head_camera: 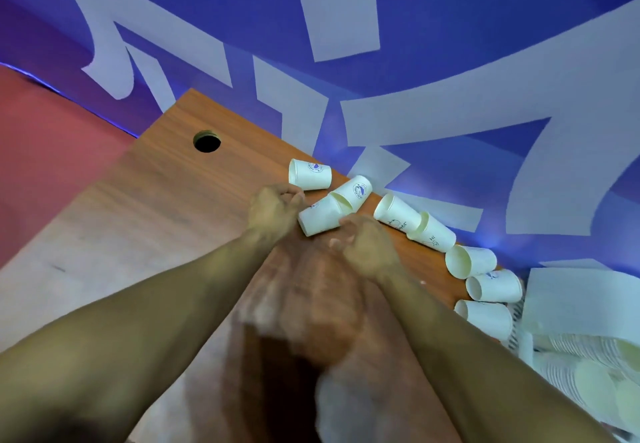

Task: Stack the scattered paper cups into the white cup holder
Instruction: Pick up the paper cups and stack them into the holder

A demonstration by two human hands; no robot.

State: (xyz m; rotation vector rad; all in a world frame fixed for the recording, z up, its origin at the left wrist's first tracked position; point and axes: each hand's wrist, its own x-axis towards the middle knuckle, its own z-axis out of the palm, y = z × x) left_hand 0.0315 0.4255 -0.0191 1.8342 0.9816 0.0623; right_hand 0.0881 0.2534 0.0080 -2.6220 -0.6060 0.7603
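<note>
Paper cups [433,231] lay on their sides in a loose line along the far edge of the table [145,200], hard against the blue and white wall [450,79], most likely because they had rolled or been tipped there. They were plain white, some printed with a small blue badge and others with dark lettering. Their mouths pointed different ways.

Both hands met at one cup [320,217] in the middle of the line, probably to lift it and nest it with the next cup [351,191], which touched its narrow end. The right hand [367,245] had curled fingers [346,221] on the cup's near side and seemed to grip it. The left hand [277,210] was also curled, close by the cup's rim, but blur hid whether it held anything.

The white holder [525,345] stood at the lower right, well apart from the hands, with a blurred stack [585,349] of cups already in it. Many cups were not yet gathered
</note>
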